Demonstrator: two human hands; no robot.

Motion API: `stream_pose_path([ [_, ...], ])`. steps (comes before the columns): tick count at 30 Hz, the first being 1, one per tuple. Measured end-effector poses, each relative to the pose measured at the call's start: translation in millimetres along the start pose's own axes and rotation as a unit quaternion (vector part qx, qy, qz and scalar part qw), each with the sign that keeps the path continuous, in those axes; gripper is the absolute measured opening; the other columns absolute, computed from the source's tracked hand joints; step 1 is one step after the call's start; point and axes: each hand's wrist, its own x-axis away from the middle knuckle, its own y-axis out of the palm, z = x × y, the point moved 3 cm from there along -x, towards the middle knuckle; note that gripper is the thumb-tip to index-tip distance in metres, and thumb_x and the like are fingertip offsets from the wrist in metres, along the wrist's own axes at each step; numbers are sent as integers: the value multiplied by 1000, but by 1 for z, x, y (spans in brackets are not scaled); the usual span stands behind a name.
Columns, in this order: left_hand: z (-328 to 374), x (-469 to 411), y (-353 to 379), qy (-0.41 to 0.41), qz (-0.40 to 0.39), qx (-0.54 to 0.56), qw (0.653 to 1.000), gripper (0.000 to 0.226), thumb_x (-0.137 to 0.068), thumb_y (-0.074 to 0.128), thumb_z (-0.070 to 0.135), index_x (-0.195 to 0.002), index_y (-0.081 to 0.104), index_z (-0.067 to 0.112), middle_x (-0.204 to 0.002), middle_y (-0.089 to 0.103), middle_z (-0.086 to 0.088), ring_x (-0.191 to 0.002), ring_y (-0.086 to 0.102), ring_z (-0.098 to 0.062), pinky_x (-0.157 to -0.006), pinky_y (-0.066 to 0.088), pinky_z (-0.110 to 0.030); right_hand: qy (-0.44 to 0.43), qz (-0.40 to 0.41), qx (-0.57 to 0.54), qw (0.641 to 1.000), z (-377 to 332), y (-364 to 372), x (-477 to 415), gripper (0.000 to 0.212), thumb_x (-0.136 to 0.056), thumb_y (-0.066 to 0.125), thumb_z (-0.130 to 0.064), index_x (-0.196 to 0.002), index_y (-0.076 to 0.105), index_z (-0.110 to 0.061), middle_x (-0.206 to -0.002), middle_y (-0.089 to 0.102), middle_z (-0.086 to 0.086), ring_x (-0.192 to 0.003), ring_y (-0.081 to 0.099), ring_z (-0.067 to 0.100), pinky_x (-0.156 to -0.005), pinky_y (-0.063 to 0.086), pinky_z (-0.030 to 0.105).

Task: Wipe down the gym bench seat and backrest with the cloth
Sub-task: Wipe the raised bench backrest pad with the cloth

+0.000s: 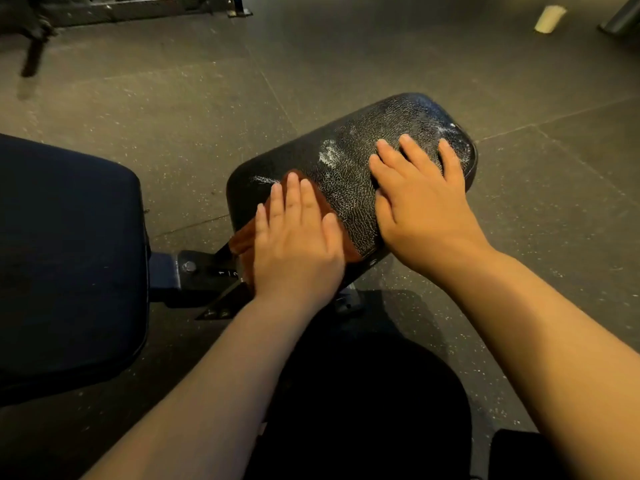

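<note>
My left grip [298,237], a bare hand, lies flat on the cloth [242,241], fingers straight and close together, pressing it down rather than curling round it. The cloth is rust-brown. It sits on the near left end of the bench's seat pad [408,119], and part of it hangs over that edge toward the metal frame [188,268] below.

My right grip [426,202] is also open. Its palm is down on the bare seat pad just right of the cloth, the fingers are spread, and it holds nothing. The two hands are near each other but do not touch.

The seat pad is black and finely cracked all over. It has whitish smears between the hands and near its far right end.

To the left, across a gap, is the larger dark blue backrest pad [69,254], with nothing on it. The frame joins the two pads and shows a bolt, with the numbers 1 and 2 beside it.

Under everything is a dark speckled floor [346,57]. A pale roll-shaped thing [550,18] lies on the floor far off at upper right, too blurred to identify. The base of another machine [138,8] crosses the upper left. My dark-clothed knee [363,410] fills the bottom middle.
</note>
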Motion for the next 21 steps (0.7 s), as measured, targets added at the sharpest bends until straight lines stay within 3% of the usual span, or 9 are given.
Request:
stream_pose_path([
  [3, 21, 6, 3, 54, 16, -5, 998, 70, -98, 4, 44, -160, 7, 11, -168, 1, -7, -155, -5, -22, -126, 1, -46, -1, 0, 10, 1000, -3, 2, 2, 61, -94, 28, -30, -151, 43, -15, -162, 34, 2, -154, 18, 24, -123, -4, 54],
  [8, 10, 37, 1, 189, 1, -20, 982, 62, -105, 20, 46, -161, 10, 18, -168, 6, 0, -155, -2, -15, -126, 7, -41, -3, 4, 4, 1000, -3, 1, 0, 59, -95, 29, -32, -150, 45, -19, -161, 35, -3, -153, 19, 23, -123, -2, 56],
  [10, 5, 32, -1, 183, 3, -31, 983, 63, -105, 15, 47, -161, 9, 18, -168, 5, 1, -155, -2, -15, -126, 8, -40, 5, 1, 0, 1000, -6, 0, 0, 59, -94, 29, -32, -149, 47, -20, -160, 37, -3, -153, 21, 21, -123, -1, 56],
  [15, 29, -12, -1, 52, 4, -9, 999, 71, -97, 2, 47, -160, 4, 13, -169, -1, -6, -155, -5, -21, -126, 1, -43, 6, -21, -2, 1000, -3, -9, -6, 53, -100, 31, -27, -152, 42, -23, -162, 32, -6, -154, 16, 16, -125, -4, 49],
  [18, 30, 7, 0, 120, 21, -31, 992, 70, -100, 6, 45, -160, 10, 9, -168, 6, -10, -155, 0, -24, -126, 7, -46, -10, -28, -10, 1000, -1, -12, -5, 52, -101, 40, -24, -153, 40, -25, -163, 30, -8, -154, 14, 13, -125, -5, 45],
  [21, 13, 37, -2, 178, -12, -22, 984, 66, -102, 13, 49, -161, 7, 18, -169, 2, 1, -155, -6, -14, -126, 7, -40, -12, -14, -17, 1000, -3, -11, -1, 52, -99, 45, -24, -150, 44, -24, -161, 34, -6, -153, 19, 14, -125, -2, 46],
])
